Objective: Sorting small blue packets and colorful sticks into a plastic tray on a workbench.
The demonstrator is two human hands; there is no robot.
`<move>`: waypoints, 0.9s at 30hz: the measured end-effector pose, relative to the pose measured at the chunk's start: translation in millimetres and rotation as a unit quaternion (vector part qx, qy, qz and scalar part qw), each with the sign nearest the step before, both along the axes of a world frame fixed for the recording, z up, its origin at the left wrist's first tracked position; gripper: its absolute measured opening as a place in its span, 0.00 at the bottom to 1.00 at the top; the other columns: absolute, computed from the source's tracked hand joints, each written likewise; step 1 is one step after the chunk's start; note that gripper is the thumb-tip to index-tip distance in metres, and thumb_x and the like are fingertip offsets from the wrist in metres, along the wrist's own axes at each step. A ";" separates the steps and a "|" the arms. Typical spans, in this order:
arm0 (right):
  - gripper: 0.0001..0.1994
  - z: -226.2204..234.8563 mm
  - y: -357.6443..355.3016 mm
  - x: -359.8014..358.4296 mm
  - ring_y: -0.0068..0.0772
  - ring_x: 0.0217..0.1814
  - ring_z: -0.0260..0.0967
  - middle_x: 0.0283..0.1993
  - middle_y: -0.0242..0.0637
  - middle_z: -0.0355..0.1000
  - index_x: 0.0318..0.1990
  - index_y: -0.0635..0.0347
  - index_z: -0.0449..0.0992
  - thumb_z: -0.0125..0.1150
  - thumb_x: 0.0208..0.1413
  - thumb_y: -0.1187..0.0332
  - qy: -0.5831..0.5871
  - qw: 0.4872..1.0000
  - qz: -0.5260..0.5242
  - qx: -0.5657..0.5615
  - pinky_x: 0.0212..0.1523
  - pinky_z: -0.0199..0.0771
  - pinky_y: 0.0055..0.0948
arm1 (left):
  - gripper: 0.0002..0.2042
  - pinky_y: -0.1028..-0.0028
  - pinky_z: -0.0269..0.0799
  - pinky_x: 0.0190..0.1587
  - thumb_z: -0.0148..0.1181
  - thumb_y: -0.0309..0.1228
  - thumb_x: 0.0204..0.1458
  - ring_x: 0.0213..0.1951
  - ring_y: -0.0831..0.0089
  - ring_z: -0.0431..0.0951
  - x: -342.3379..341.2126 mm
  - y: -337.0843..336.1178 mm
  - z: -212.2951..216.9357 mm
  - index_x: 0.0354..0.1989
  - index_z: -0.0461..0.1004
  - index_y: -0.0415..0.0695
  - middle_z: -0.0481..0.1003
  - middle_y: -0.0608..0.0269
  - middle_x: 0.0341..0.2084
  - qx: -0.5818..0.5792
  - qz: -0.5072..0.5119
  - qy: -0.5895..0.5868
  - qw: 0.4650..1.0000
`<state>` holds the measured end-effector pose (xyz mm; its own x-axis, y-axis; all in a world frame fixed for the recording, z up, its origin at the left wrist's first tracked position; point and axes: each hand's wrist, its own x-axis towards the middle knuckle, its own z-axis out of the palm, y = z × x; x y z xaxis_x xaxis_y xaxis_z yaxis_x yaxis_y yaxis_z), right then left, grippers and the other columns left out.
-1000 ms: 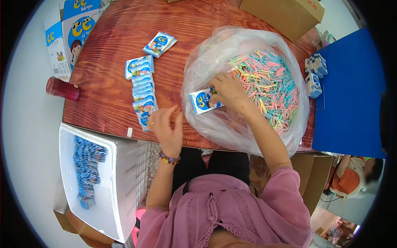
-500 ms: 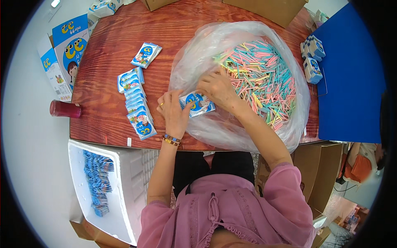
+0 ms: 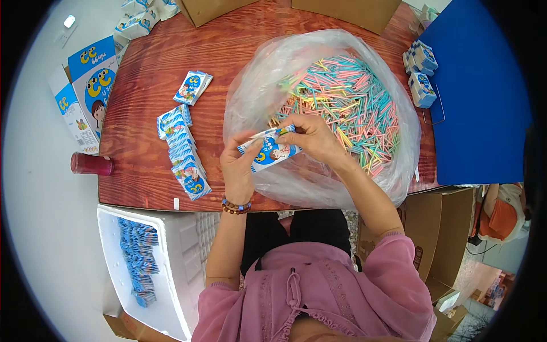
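Note:
A blue and white printed packet [image 3: 272,156] is held between both hands over the near left side of the clear plastic bag. My left hand [image 3: 237,170], with bead bracelets at the wrist, pinches its left end. At the upper right end, the fingers of my right hand [image 3: 317,140] are closed on the packet's edge. Whether anything is inside the packet cannot be seen. Past my right hand, a heap of thin pink, blue and yellow sticks [image 3: 347,102] fills the open clear plastic bag [image 3: 259,80]. An overlapping row of similar packets [image 3: 183,154] lies left of my left hand.
Beyond the row lies a small packet stack [image 3: 192,88]. A red-capped jar [image 3: 91,164] stands at the table's left edge. Below is a white foam box [image 3: 165,256] with many packets. Small boxes [image 3: 421,88] sit by a blue panel [image 3: 484,102] on the right. Cardboard boxes [image 3: 347,12] line the back.
My right hand has drawn back from the sticks to the packet's edge. The packet is now raised and tilted, its right end higher. The whole view has shifted slightly.

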<state>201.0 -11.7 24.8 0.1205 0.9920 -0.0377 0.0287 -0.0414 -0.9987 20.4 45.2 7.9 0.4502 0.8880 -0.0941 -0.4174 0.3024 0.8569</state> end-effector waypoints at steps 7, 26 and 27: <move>0.06 -3.9 -15.0 -5.3 0.12 0.31 0.68 0.30 0.27 0.75 0.38 0.64 0.80 0.64 0.53 0.75 0.040 0.996 -0.067 0.053 0.32 0.68 0.16 | 0.07 0.80 0.72 0.37 0.61 0.21 0.54 0.34 0.81 0.77 13.4 -18.0 -18.1 0.41 0.77 0.36 0.79 0.64 0.35 -0.066 0.034 -0.026 0.997; 0.19 3.4 -38.8 5.7 0.39 0.58 0.63 0.53 0.40 0.68 0.44 0.61 0.76 0.71 0.44 0.65 -0.182 0.952 -0.024 0.244 0.59 0.60 0.37 | 0.06 0.75 0.75 0.41 0.58 0.27 0.58 0.36 0.78 0.79 26.8 -31.7 -11.4 0.40 0.77 0.39 0.79 0.64 0.37 -0.124 0.106 -0.073 0.984; 0.16 1.7 -36.7 4.4 0.41 0.60 0.64 0.53 0.40 0.70 0.42 0.60 0.78 0.71 0.45 0.66 -0.254 0.935 -0.012 0.248 0.60 0.60 0.39 | 0.07 0.75 0.75 0.41 0.58 0.28 0.59 0.37 0.78 0.79 28.7 -32.4 -12.6 0.40 0.77 0.38 0.79 0.63 0.37 -0.132 0.110 -0.068 0.983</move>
